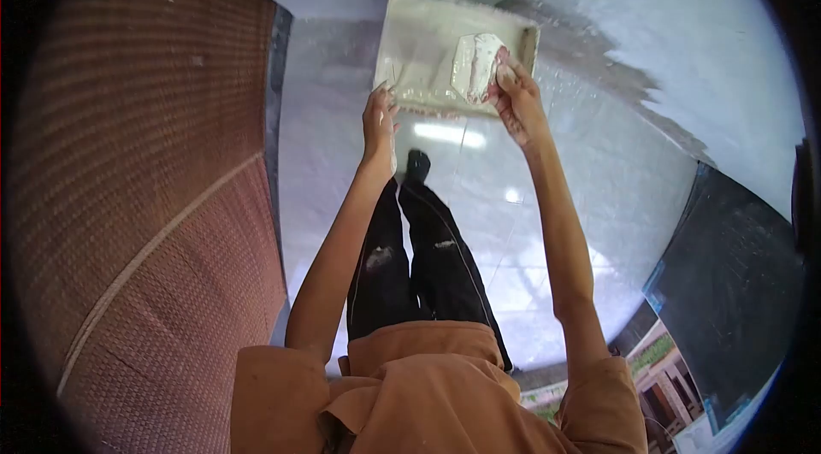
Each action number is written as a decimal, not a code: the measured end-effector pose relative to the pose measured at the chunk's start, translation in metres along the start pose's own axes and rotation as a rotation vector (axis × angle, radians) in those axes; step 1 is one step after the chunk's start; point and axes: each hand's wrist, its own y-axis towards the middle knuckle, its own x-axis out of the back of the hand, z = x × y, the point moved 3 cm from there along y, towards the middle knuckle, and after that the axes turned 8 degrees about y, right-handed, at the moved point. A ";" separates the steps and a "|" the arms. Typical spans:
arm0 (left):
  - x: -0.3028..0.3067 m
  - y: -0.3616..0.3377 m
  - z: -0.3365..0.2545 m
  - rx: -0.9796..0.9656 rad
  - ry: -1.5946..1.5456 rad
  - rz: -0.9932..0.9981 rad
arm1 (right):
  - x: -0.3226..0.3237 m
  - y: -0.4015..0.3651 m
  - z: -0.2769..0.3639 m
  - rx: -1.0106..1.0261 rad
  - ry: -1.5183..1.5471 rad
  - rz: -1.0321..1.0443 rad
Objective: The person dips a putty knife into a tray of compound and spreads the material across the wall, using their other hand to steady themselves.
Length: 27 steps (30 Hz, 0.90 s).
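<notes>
A shallow cream-coloured tray (532, 50) stands in front of me near the top of the view, its inside pale and wet-looking. My right hand (516, 100) grips the right edge of a white, wet, roughly angular piece (473, 69) over the right half of the tray. My left hand (380, 122) is at the tray's near left corner, with its fingers bent and whitish wet marks on them. Whether those fingers hold the rim or anything small is too unclear to tell.
A brown woven surface (171, 257) runs along the left side. The glossy pale floor (599, 197) carries light reflections. A dark board (727, 283) stands at the right. My legs in black trousers (436, 257) are below the tray.
</notes>
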 end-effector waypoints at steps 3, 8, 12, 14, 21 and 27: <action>-0.004 -0.022 -0.073 -0.325 0.084 0.068 | -0.054 -0.023 0.049 0.157 0.263 0.111; -0.013 -0.098 -0.215 -0.784 0.150 0.043 | -0.161 -0.066 0.153 0.375 0.341 0.093; -0.014 -0.163 -0.317 -1.149 0.287 0.000 | -0.225 -0.103 0.228 0.529 0.326 0.164; -0.011 -0.195 -0.359 -1.495 0.431 -0.136 | -0.255 -0.122 0.262 0.602 0.324 0.164; 0.001 -0.284 -0.455 -1.863 0.655 -0.356 | -0.321 -0.184 0.330 0.778 0.285 0.218; 0.004 -0.310 -0.500 -2.012 0.758 -0.623 | -0.339 -0.186 0.370 0.890 0.310 0.255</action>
